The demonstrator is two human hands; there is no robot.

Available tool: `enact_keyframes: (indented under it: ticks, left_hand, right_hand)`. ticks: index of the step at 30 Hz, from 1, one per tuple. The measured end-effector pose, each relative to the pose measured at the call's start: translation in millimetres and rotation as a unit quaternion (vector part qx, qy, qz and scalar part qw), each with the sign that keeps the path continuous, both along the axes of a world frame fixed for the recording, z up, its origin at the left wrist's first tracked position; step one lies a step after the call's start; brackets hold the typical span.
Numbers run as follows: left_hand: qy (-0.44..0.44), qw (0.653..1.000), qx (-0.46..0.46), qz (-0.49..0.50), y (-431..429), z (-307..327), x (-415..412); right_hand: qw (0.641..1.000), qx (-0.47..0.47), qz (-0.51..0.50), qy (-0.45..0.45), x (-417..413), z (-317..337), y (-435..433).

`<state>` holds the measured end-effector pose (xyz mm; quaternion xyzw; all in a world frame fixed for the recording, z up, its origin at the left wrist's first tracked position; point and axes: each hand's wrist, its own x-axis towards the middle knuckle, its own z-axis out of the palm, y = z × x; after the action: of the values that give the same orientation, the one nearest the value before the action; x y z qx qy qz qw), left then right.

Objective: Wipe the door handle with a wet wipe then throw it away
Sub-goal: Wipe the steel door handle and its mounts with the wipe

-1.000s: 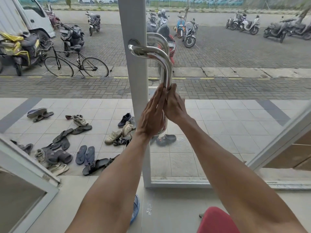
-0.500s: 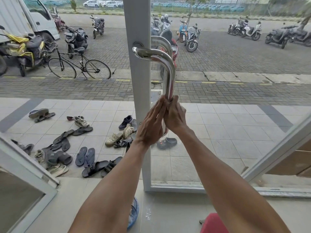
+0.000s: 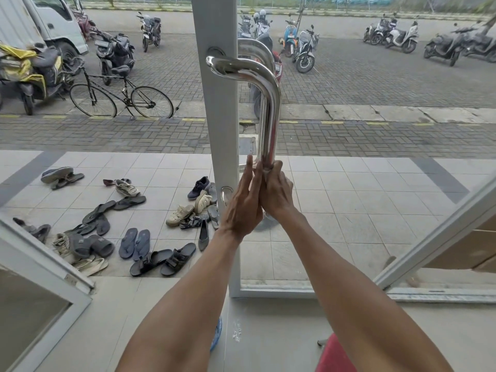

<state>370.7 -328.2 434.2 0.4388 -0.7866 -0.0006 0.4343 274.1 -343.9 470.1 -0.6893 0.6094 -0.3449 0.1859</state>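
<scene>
While the left hand (image 3: 244, 208) lies flat, fingers straight, against the low end of the steel handle (image 3: 269, 116) on a glass door (image 3: 220, 116), the right hand (image 3: 277, 194) curls round that same stretch. The wipe is hidden between them. Outside, shoes (image 3: 150, 237) litter the tiles (image 3: 362, 197).

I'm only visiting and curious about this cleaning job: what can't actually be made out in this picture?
All in the head view:
- The wet wipe: not visible, presumably hidden between the left hand and right hand.
- Lower stretch of the door handle: covered by both hands.
- Blue object on the floor: mostly behind the left forearm, so I cannot identify it.
- Red object: cut off by the bottom edge and the right arm.
</scene>
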Motion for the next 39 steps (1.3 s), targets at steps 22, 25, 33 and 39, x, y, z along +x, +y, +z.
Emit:
enact_keyframes:
  ticks: [22,25,33,39]
  left_hand:
    - [0.071,0.996,0.018,-0.050,-1.0,-15.0,1.1]
    - [0.087,0.994,0.025,-0.057,-2.1,-14.1,-1.8]
    - [0.068,0.995,0.072,-0.014,4.5,-55.7,2.0]
    - [0.076,0.996,0.045,-0.009,1.1,-45.5,3.3]
  right_hand:
    - [0.997,-0.027,-0.035,-0.061,4.5,-21.9,-3.9]
    - [0.995,-0.035,-0.037,-0.082,8.6,-21.1,-3.6]
    - [0.990,0.066,-0.012,-0.121,5.3,-64.2,6.3]
    - [0.992,0.040,-0.049,-0.106,5.3,-62.5,-1.6]
